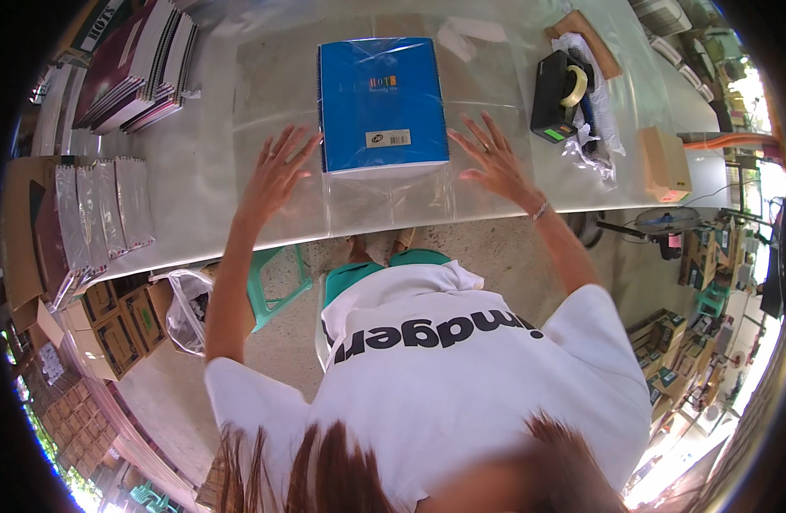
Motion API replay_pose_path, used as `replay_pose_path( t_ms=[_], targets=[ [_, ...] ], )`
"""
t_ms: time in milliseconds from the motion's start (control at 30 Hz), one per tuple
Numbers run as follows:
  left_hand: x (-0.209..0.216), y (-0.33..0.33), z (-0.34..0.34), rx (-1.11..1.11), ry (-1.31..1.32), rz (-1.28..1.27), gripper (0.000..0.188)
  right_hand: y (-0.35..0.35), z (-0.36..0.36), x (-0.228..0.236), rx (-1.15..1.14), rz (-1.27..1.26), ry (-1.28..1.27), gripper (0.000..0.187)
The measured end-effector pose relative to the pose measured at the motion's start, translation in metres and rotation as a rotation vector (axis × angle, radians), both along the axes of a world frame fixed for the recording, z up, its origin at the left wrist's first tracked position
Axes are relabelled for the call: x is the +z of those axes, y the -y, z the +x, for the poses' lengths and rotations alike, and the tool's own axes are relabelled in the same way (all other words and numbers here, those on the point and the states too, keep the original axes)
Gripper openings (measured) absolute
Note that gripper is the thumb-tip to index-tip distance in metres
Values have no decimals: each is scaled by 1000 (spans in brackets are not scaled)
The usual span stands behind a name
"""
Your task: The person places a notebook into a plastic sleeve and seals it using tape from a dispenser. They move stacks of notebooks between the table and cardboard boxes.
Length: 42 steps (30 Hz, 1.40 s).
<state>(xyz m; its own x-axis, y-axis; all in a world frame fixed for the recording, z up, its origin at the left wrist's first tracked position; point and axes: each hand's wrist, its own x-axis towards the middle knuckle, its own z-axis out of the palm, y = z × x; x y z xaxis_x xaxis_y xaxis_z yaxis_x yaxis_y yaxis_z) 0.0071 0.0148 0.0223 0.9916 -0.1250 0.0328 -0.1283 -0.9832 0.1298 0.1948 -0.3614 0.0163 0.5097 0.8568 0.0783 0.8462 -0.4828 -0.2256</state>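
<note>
A blue notebook (380,103) with a small white label lies flat in front of me on the table. Clear plastic film (384,195) shows around it and reaches toward the table's near edge. My left hand (279,171) is beside the notebook's left side, palm down, fingers spread, holding nothing. On the other side, my right hand (496,161) has its fingers apart near the notebook's lower right corner. Whether either hand presses on the film, I cannot tell.
At the back left stand stacked spiral notebooks (132,73); plastic-wrapped ones (111,209) fill a carton (25,231) at the left edge. To the right are a black tape dispenser (551,98), crumpled plastic (602,141) and a tan box (664,164). A green stool (277,286) stands below the table.
</note>
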Motion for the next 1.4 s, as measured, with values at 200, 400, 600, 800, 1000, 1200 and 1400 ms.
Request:
replay_pose_path(
  t_ms=[200,400,600,800,1000,1200,1400],
  targets=[
    [17,10,41,-235,-143,97,94,-39,20,5,271,-116,-32,105],
    [-23,28,48,-159,41,-252,112,-56,12,-9,281,18,-90,107],
    [6,11,29,-145,-163,-260,110,-48,13,18,276,-103,-249,104],
    [-45,54,40,46,291,-368,96,-69,-16,-30,138,194,2,96],
    [-33,19,20,-71,212,-371,94,-38,11,-15,203,94,-202,91],
    [-49,49,29,174,313,-349,95,-56,-13,-35,20,295,-56,87],
    [-43,49,18,176,202,-352,94,-38,-20,-33,337,229,117,73]
  ],
)
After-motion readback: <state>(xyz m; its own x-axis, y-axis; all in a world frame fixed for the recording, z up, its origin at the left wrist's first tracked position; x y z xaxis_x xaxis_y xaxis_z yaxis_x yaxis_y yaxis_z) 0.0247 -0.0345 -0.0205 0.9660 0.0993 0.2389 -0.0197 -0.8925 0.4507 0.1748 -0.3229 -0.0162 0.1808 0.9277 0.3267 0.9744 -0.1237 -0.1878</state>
